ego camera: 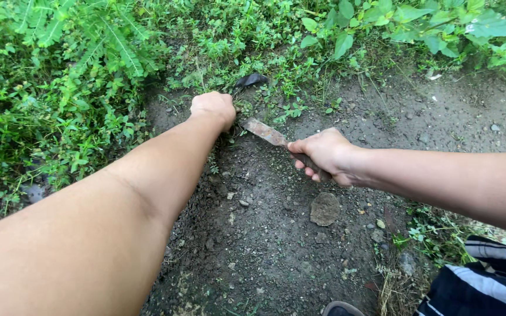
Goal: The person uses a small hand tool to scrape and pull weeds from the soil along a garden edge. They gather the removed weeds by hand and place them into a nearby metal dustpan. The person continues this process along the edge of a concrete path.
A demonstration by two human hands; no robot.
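Bare dark soil runs between thick green weeds, with a flat stone lying in the open dirt as the handiest landmark. Up and to the left of that stone, the left hand is balled tight at the edge of the greenery, its fingers closed on what looks like a tuft of small weeds (the stems themselves are mostly hidden under the fist). Just above the stone, the right hand has its fingers wrapped around the handle of a rusty blade, whose tip points straight toward the left fist and sits very close to it.

That closeness is the worry: I judge a slip or a hard pull could carry the edge into the left knuckles, and the gritty ground could turn the blade aside. No containers show anywhere; a striped cloth lies down and right of the stone.
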